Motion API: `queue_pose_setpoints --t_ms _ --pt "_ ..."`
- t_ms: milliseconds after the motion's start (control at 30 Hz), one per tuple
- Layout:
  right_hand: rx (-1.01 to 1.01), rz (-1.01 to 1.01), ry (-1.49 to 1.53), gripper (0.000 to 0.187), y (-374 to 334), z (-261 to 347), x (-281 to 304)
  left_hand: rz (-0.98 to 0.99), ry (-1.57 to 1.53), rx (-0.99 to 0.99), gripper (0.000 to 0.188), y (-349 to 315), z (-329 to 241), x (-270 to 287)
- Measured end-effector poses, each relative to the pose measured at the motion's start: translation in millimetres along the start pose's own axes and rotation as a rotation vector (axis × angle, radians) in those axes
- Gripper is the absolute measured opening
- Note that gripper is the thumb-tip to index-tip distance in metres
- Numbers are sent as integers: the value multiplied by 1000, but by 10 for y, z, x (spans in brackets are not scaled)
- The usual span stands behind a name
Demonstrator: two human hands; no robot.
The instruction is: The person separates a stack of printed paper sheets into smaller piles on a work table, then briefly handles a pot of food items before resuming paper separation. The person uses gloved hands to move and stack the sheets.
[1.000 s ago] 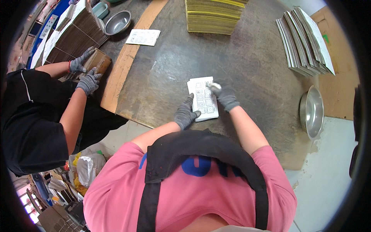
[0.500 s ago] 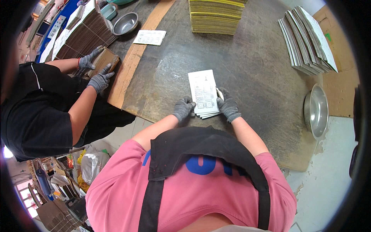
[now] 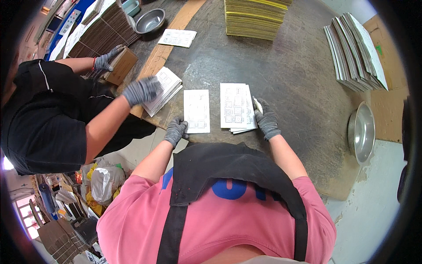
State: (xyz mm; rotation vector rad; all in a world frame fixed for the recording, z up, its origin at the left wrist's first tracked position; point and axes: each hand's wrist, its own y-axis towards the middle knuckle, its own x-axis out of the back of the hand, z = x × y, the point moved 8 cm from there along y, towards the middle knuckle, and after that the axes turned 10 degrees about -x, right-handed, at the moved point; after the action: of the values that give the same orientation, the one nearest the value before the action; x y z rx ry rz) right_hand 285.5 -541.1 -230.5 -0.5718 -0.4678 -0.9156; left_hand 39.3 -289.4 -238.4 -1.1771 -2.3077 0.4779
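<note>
My left hand (image 3: 176,131), in a grey glove, grips the lower left edge of a flat white printed card (image 3: 197,112). This card is apart from a small, uneven stack of similar white cards (image 3: 234,105) to its right. My right hand (image 3: 267,121), also gloved, is closed beside that stack's right edge. A small white piece (image 3: 258,105) pokes out between its thumb and fingers; its kind is unclear. A co-worker's blurred gloved hand (image 3: 143,91) is over another fanned stack of white cards (image 3: 165,90) at the table's left edge.
The co-worker's other hand (image 3: 105,60) holds brown cardboard (image 3: 123,66). A tall yellow-edged stack (image 3: 255,20) stands at the back, and leaning white-faced boards (image 3: 356,53) at the right. Metal bowls sit at the right edge (image 3: 361,132) and back left (image 3: 150,21). White cards (image 3: 177,38) lie near the far bowl.
My left hand has moved left with a card, away from the stack. The co-worker's nearer hand has left the brown cardboard, and a fanned stack of white cards now shows at the table's left edge.
</note>
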Motion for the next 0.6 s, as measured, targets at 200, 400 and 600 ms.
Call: queue_pose_setpoints --t_ms 200,400,600 --pt "7 -57 -19 38 90 102 46 -127 561 -499 47 -42 -683 -150" --pt "-148 159 169 36 180 301 -230 215 242 -355 47 416 -682 -1095" --pt "-253 198 142 35 252 453 -320 165 104 -284 33 455 -644 -1308"
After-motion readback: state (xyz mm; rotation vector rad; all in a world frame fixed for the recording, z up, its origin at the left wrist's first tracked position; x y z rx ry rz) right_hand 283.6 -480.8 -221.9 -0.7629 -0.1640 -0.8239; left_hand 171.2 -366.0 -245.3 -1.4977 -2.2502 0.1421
